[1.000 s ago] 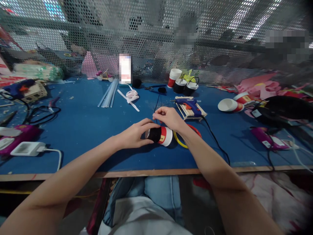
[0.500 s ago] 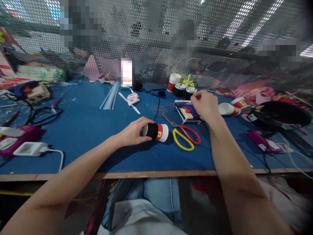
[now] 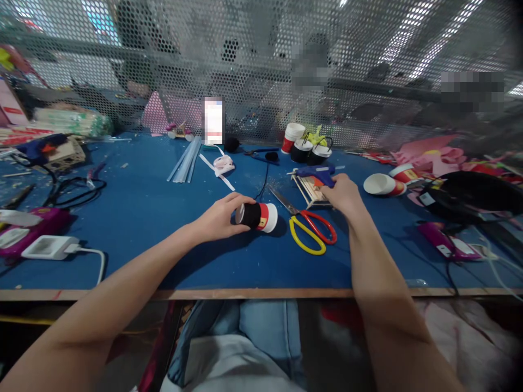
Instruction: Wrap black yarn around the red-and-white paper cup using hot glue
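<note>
My left hand [image 3: 223,219] is closed around a paper cup [image 3: 268,217] lying on its side, its white rim toward the right. Black yarn [image 3: 250,216] wraps the cup's base half, and a strand trails back across the table. My right hand [image 3: 344,193] grips the handle of a blue glue gun [image 3: 321,174] with an orange trigger, just above a small wooden stick rack [image 3: 307,190]. Between the hands lie open scissors [image 3: 308,231] with one yellow and one red handle.
Upright cups [image 3: 293,135], some wrapped in black, stand at the back. Clear glue sticks [image 3: 186,163] and white ribbon [image 3: 223,165] lie left of centre. A tipped cup [image 3: 379,184], a black round tray [image 3: 474,193] and a purple power strip [image 3: 445,239] are at right. Perforated metal [image 3: 253,71] screens the back.
My right hand has come down onto the glue gun's handle, and the gun now sits slightly raised off its rack. My left hand still holds the cup, barely shifted.
</note>
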Available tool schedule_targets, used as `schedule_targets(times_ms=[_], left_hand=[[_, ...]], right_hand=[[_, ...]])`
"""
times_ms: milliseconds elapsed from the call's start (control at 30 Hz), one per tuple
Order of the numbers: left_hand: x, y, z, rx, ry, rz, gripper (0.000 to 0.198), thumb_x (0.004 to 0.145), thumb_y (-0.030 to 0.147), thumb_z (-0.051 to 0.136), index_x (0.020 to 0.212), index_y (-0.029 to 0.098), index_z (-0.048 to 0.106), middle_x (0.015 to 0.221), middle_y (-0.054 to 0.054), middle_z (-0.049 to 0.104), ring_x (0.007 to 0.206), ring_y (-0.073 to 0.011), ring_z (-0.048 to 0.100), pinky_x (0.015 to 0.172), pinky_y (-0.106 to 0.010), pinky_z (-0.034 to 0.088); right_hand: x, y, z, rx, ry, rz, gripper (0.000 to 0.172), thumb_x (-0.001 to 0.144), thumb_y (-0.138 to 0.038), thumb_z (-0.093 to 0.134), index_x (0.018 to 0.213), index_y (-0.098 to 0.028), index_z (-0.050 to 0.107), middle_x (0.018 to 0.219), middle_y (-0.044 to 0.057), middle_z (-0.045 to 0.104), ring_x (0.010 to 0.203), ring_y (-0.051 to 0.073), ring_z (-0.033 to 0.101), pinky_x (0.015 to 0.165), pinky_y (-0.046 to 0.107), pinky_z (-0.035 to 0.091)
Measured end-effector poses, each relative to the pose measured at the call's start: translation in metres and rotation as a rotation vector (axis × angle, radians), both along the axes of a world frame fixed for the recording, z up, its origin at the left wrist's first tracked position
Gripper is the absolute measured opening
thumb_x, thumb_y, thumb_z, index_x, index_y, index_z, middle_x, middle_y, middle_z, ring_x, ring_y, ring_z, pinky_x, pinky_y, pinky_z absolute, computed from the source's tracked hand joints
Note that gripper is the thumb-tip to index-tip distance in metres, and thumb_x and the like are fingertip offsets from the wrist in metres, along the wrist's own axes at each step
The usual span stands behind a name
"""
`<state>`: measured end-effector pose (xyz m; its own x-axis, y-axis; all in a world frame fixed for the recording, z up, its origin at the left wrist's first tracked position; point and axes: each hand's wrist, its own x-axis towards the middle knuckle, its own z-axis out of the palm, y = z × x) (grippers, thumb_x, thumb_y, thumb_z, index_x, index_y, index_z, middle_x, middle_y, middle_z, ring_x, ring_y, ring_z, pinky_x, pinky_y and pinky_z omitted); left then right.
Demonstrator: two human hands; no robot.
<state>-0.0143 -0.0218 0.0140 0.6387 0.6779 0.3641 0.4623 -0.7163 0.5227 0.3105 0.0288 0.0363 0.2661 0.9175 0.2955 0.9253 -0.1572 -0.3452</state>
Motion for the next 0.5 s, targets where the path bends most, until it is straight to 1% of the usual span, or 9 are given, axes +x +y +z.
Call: schedule_targets(times_ms=[67, 100, 133, 200, 267, 300, 400, 500], left_hand=[[-0.001, 0.002, -0.001, -0.006, -0.009, 0.001, 0.05, 0.071, 0.023, 0.068, 0.117, 0.019, 0.047, 0.11, -0.008, 0.053, 0.096, -0.0215, 0.056, 0.082, -0.035, 0.048], [-0.001, 0.003, -0.001, -0.021, -0.016, 0.002, 0.05, 0.072, 0.024, 0.068, 0.117, 0.02, 0.047, 0.11, -0.008, 0.053, 0.095, -0.0212, 0.056, 0.08, -0.035, 0.049], [-0.002, 0.004, -0.002, -0.039, -0.025, 0.003, 0.05, 0.072, 0.024, 0.068, 0.117, 0.02, 0.047, 0.111, -0.008, 0.053, 0.095, -0.021, 0.056, 0.079, -0.034, 0.049], [-0.003, 0.006, -0.004, -0.072, -0.046, 0.002, 0.05, 0.072, 0.026, 0.068, 0.118, 0.021, 0.048, 0.112, -0.008, 0.052, 0.095, -0.0209, 0.056, 0.077, -0.033, 0.051], [-0.004, 0.007, -0.005, -0.089, -0.066, -0.006, 0.05, 0.072, 0.026, 0.068, 0.118, 0.021, 0.048, 0.113, -0.008, 0.051, 0.098, -0.0213, 0.056, 0.078, -0.033, 0.051], [-0.004, 0.008, -0.005, -0.093, -0.074, -0.012, 0.051, 0.072, 0.027, 0.068, 0.118, 0.021, 0.048, 0.114, -0.009, 0.05, 0.099, -0.0216, 0.056, 0.079, -0.033, 0.051], [-0.005, 0.008, -0.005, -0.11, -0.092, -0.024, 0.051, 0.073, 0.03, 0.068, 0.119, 0.021, 0.049, 0.112, -0.009, 0.051, 0.097, -0.0214, 0.056, 0.078, -0.034, 0.051], [-0.005, 0.009, -0.005, -0.131, -0.108, -0.012, 0.048, 0.074, 0.033, 0.067, 0.117, 0.02, 0.05, 0.11, -0.009, 0.052, 0.091, -0.02, 0.058, 0.075, -0.033, 0.052]], right_hand=[[-0.006, -0.01, 0.006, 0.045, 0.171, -0.025, 0.05, 0.063, -0.024, 0.065, 0.108, -0.006, 0.055, 0.093, 0.017, 0.065, 0.082, 0.025, 0.062, 0.066, 0.032, 0.045], [-0.01, -0.016, 0.01, 0.042, 0.269, 0.015, 0.046, 0.063, -0.023, 0.065, 0.107, -0.009, 0.056, 0.092, 0.014, 0.066, 0.08, 0.023, 0.062, 0.066, 0.031, 0.045], [-0.015, -0.022, 0.013, 0.021, 0.36, 0.096, 0.038, 0.065, -0.024, 0.064, 0.101, -0.012, 0.058, 0.087, 0.01, 0.066, 0.075, 0.021, 0.062, 0.064, 0.031, 0.046], [-0.025, -0.034, 0.02, -0.09, 0.474, 0.286, 0.022, 0.069, -0.032, 0.063, 0.083, -0.015, 0.06, 0.07, 0.005, 0.065, 0.065, 0.019, 0.06, 0.06, 0.03, 0.046], [-0.036, -0.045, 0.024, -0.167, 0.475, 0.41, 0.023, 0.071, -0.04, 0.063, 0.073, -0.017, 0.059, 0.059, 0.002, 0.062, 0.059, 0.018, 0.059, 0.057, 0.031, 0.046], [-0.041, -0.05, 0.025, -0.184, 0.457, 0.451, 0.024, 0.071, -0.042, 0.063, 0.072, -0.018, 0.059, 0.058, 0.002, 0.062, 0.058, 0.017, 0.059, 0.057, 0.031, 0.047], [-0.057, -0.058, 0.024, -0.167, 0.455, 0.544, 0.024, 0.071, -0.042, 0.064, 0.076, -0.018, 0.061, 0.063, 0.002, 0.065, 0.057, 0.016, 0.06, 0.057, 0.031, 0.05], [-0.069, -0.063, 0.022, -0.159, 0.557, 0.578, 0.027, 0.072, -0.04, 0.064, 0.083, -0.016, 0.063, 0.068, 0.005, 0.067, 0.055, 0.015, 0.061, 0.055, 0.03, 0.052]])
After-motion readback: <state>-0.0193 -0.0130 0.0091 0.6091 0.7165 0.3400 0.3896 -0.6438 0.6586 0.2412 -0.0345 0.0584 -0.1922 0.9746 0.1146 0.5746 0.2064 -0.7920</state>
